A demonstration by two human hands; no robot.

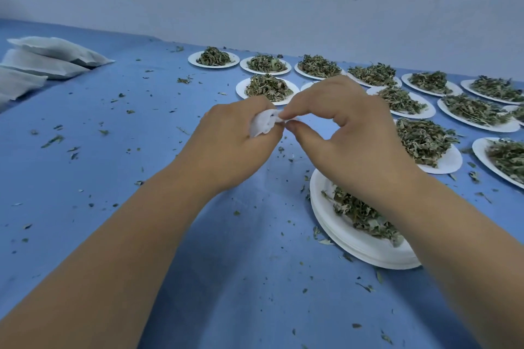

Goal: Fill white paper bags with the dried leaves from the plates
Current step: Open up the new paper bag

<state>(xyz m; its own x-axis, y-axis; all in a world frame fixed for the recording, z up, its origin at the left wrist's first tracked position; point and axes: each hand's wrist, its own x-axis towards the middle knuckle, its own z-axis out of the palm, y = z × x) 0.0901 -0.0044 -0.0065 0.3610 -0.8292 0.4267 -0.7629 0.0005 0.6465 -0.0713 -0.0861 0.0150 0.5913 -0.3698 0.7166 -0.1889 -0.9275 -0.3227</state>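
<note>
Left hand (232, 144), back up, is curled round a crumpled white bag (262, 125); only a small fold shows between thumb and fingers, the rest hidden in the palm. Right hand (351, 142) meets it from the right, thumb and forefinger pinching the bag's free edge; its other fingers are bent and hold nothing. Both hands are raised above the blue cloth (141, 178), touching at the pinch. Contents of the bag: cannot tell, possibly none, as too little of it is visible. Below and right of the grip, under the right wrist, lies a stack (319, 201) of white plates with a loose heap of dried leaves (358, 214) on top, partly covered by the forearm. Beyond and to the right of the grip, more plates (241, 89) stand in rows, each with its own mound of leaves, one just behind the knuckles. Far left of the grip, well apart, three or so plump bags (56, 49) lie overlapping. Leaf scraps (52, 140) are scattered over the cloth all round the hands.
</note>
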